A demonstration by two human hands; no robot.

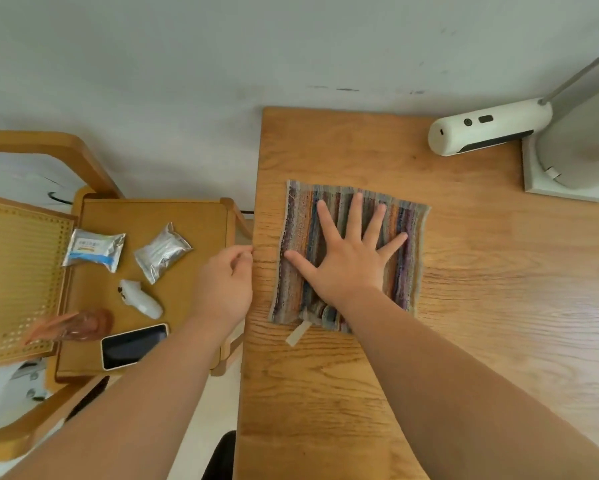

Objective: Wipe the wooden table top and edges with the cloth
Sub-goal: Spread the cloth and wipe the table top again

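Note:
A striped, many-coloured cloth (299, 237) lies flat on the wooden table (464, 289), near its left edge. My right hand (346, 258) rests palm-down on the middle of the cloth with its fingers spread wide, pressing it to the top. A pale loop tag sticks out from the cloth's near edge. My left hand (223, 289) hovers just off the table's left edge, fingers loosely curled, fingertips almost touching the edge. It holds nothing that I can see.
A white lamp (492, 128) and its pale base (568, 181) stand at the table's far right. Left of the table, a wooden chair (201, 216) carries two foil packets (95, 249), a white controller (140, 299), a phone (133, 346) and a brown wrapper (83, 325). The wall runs behind.

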